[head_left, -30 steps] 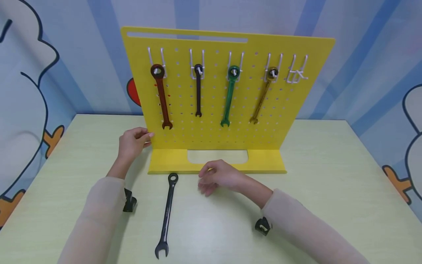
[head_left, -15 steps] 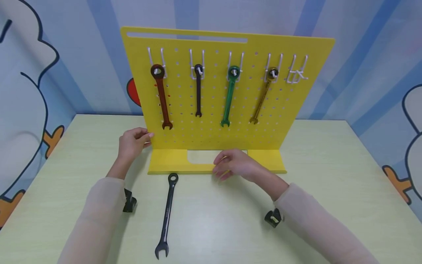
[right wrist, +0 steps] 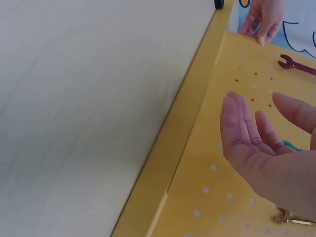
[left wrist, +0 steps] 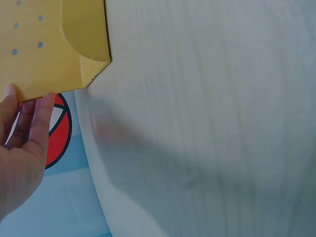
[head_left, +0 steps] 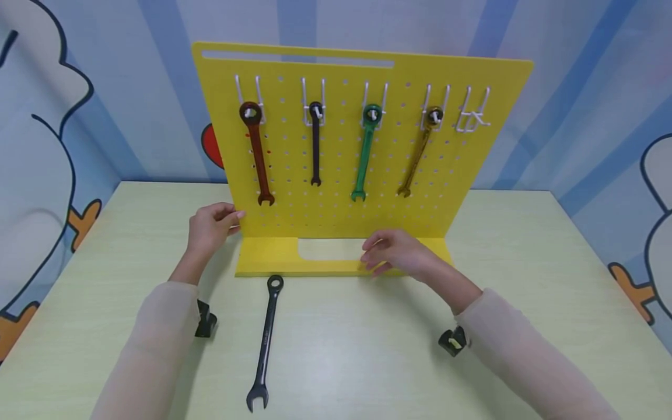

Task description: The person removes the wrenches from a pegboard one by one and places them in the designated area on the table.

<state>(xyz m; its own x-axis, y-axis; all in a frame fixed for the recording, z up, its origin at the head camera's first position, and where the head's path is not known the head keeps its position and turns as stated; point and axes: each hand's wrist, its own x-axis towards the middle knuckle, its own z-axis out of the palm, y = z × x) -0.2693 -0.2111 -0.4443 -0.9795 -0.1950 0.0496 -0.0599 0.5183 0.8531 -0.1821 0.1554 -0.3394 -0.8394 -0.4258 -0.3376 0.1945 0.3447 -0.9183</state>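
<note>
My left hand (head_left: 210, 228) pinches the lower left edge of the yellow pegboard (head_left: 336, 210), its thumb on the front face in the left wrist view. Above the board's base hovers my right hand (head_left: 394, 251), fingers loosely bent and holding nothing; in the right wrist view its palm (right wrist: 266, 168) shows bare. A dark steel combination wrench (head_left: 266, 344) lies on the table, ring end near the base. From hooks on the board hang a red-brown wrench (head_left: 257, 154), a small dark wrench (head_left: 316, 146), a green wrench (head_left: 365, 154) and a gold wrench (head_left: 417, 154).
At the board's far right is a white double hook (head_left: 472, 114) with no wrench on it. The base has a rectangular cutout. Pale wood table (head_left: 336, 350) surrounds the stand, and a blue striped backdrop (head_left: 157, 87) rises behind it.
My right hand has moved rightward and slightly away from me, from the front edge of the base to over it. The left hand, the board and the wrenches stay where they were.
</note>
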